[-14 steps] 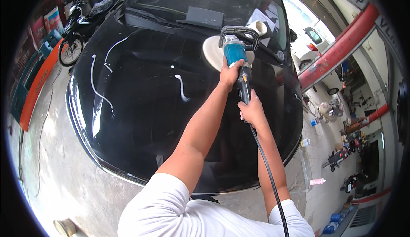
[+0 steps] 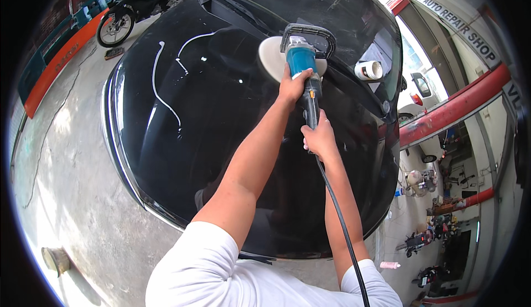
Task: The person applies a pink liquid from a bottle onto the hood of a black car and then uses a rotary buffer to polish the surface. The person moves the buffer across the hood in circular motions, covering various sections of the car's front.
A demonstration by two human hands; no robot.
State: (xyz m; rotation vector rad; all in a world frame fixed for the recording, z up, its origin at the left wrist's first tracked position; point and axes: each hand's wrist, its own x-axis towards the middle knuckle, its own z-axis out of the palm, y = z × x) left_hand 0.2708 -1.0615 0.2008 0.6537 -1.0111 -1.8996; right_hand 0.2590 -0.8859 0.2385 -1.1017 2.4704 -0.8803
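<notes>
Both of my hands hold a teal-and-black polisher (image 2: 301, 60) over the black car hood (image 2: 221, 119). Around the front of its body, near the head, wraps my left hand (image 2: 294, 87). My right hand (image 2: 321, 136) grips the rear handle, where a black cord (image 2: 338, 207) trails down toward me. The round white polishing pad (image 2: 269, 58) rests on the hood near the windshield; the tool partly hides it. White streaks of what looks like polish (image 2: 157, 83) lie on the hood's left side.
A white tub (image 2: 369, 70) stands at the windshield's base, right of the polisher. Beyond the hood's left edge are a black motorcycle (image 2: 119, 25) and an orange barrier (image 2: 61, 61). A red post (image 2: 459, 105) and workshop equipment (image 2: 417, 182) are on the right.
My view has shifted, so the car sits further right in it. The polisher has moved left across the hood, and the white streak nearest it no longer shows. Both hands keep their hold.
</notes>
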